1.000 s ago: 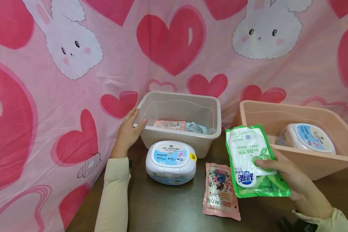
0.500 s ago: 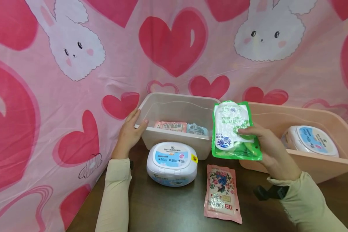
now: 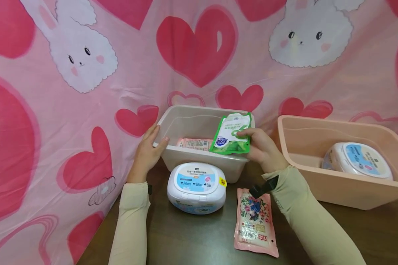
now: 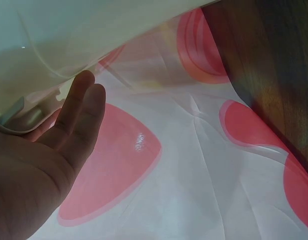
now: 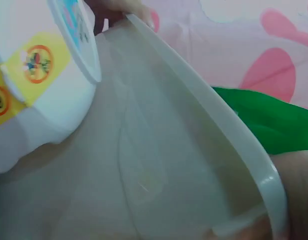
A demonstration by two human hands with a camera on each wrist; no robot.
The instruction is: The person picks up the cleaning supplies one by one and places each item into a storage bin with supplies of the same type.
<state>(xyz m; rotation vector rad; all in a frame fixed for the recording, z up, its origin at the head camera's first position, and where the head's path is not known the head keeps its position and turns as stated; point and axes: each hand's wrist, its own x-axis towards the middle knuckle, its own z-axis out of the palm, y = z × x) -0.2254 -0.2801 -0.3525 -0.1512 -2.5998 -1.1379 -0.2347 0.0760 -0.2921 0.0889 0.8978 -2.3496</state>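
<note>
Your right hand [image 3: 264,150] pinches the green-and-white pouch [image 3: 231,133], thumb across its front and the other fingers largely hidden behind it. The pouch is tilted over the right end of the grey bin [image 3: 192,156]; whether it touches the rim, you cannot tell. Your left hand [image 3: 145,159] holds that bin's front left corner, thumb over the rim. Inside lies a pink packet [image 3: 194,143]. A white tub [image 3: 196,187] stands on the worktop [image 3: 192,239] just in front of the bin, and a flowered pink pouch [image 3: 256,230] lies flat beside it. To your right, the peach bin [image 3: 348,189] contains another white tub [image 3: 361,161].
</note>
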